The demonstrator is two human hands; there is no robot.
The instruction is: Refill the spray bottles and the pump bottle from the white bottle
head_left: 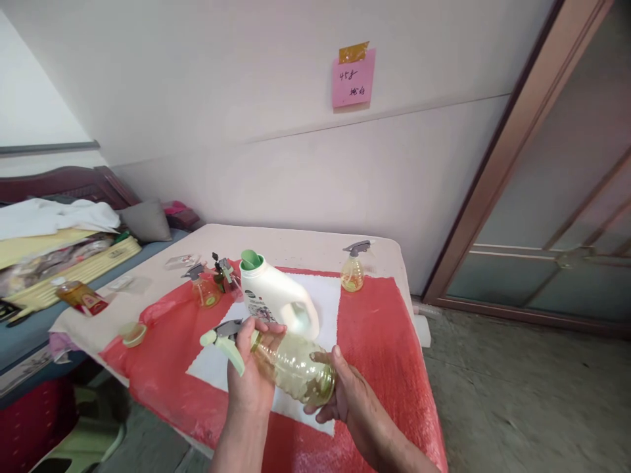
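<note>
A clear spray bottle [296, 364] with yellowish liquid and a pale green trigger head lies tilted in both my hands. My left hand [251, 374] is wrapped round its neck just behind the trigger. My right hand [345, 397] cups its base from below, thumb on the bottle's side. Just behind it stands a white detergent jug [276, 295] with a green open spout, on a white cloth [217, 364] spread over a red sheet [384, 348].
Small spray bottles stand on the table: one at the back right [353, 270], two at the back left [204, 289]. A green lid [134, 334] and a flat red-labelled bottle [81, 295] lie left. A cluttered bed is further left, a door right.
</note>
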